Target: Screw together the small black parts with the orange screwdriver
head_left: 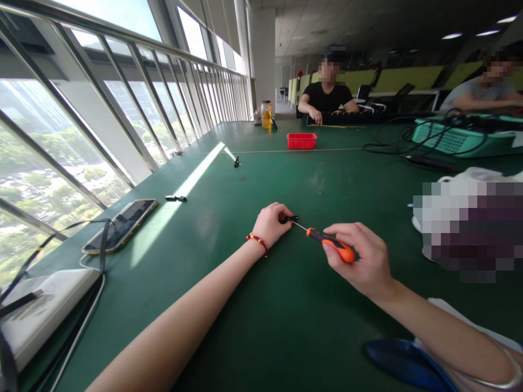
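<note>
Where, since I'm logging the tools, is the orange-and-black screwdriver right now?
In the head view, the screwdriver is just right of centre, handle in the right hand, shaft pointing left to the small black part in the left hand.

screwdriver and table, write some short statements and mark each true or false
1. The right hand holds the screwdriver. True.
2. The left hand is holding nothing. False: the left hand holds a small black part.
3. The screwdriver points toward that part. True.
4. The screwdriver's handle is all green. False: the handle is orange and black.
5. The red box stands on the green table. True.
6. The phone lies right of both hands. False: the phone lies left of them.
</note>
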`<control>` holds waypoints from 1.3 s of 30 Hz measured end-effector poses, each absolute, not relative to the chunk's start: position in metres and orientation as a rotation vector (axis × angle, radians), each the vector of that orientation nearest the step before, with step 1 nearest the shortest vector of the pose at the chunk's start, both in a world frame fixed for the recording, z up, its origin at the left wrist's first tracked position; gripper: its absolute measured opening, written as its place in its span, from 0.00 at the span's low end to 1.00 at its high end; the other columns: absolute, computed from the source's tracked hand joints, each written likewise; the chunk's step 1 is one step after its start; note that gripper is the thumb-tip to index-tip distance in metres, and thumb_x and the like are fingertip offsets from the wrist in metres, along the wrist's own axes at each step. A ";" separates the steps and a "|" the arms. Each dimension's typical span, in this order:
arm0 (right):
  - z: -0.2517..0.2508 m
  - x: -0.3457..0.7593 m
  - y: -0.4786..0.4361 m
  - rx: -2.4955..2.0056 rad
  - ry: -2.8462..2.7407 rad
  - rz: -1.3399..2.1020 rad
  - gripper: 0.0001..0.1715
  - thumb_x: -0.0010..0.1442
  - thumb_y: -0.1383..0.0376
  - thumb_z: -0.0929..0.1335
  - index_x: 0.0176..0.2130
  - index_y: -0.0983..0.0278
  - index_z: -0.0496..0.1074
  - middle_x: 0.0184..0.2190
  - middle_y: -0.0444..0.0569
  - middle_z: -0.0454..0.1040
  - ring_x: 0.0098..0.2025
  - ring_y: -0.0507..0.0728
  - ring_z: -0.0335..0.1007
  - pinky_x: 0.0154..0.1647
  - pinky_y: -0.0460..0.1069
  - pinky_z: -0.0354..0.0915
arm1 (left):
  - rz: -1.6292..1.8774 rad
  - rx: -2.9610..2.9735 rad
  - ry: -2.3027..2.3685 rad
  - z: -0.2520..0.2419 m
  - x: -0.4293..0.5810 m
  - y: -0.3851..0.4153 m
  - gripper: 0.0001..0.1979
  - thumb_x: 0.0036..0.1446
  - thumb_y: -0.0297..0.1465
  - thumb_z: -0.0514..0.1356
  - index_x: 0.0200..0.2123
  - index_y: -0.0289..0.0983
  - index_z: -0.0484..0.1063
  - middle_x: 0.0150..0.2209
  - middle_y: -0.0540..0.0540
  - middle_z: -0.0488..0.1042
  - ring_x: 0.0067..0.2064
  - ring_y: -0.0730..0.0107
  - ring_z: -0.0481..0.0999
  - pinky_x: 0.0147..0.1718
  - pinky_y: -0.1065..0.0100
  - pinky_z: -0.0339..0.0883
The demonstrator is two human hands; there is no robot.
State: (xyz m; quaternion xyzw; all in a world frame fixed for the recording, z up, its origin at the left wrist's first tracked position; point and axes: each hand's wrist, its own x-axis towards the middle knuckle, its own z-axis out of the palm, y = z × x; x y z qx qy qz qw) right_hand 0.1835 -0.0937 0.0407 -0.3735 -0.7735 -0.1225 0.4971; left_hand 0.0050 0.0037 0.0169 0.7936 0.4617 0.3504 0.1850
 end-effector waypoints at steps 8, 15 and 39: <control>0.038 0.185 -0.092 -0.871 -1.822 -0.322 0.18 0.52 0.66 0.66 0.45 0.62 0.63 0.30 0.47 0.70 0.31 0.55 0.69 0.31 0.50 0.67 | 0.978 2.250 1.294 0.017 0.005 0.003 0.05 0.43 0.23 0.60 0.27 0.35 0.73 0.30 0.50 0.72 0.30 0.74 0.71 0.32 0.71 0.68; 0.039 0.185 -0.092 -0.898 -1.828 -0.318 0.17 0.52 0.67 0.67 0.43 0.61 0.64 0.29 0.46 0.70 0.29 0.54 0.68 0.31 0.50 0.67 | 0.978 2.265 1.288 0.016 0.005 0.004 0.05 0.44 0.23 0.59 0.27 0.35 0.73 0.30 0.49 0.71 0.30 0.73 0.71 0.32 0.71 0.68; 0.037 0.187 -0.090 -0.842 -1.801 -0.332 0.27 0.52 0.68 0.68 0.51 0.61 0.59 0.32 0.48 0.70 0.35 0.57 0.69 0.38 0.54 0.66 | 0.970 2.276 1.300 0.017 0.006 0.002 0.05 0.44 0.23 0.59 0.27 0.35 0.72 0.29 0.49 0.71 0.30 0.74 0.70 0.32 0.71 0.67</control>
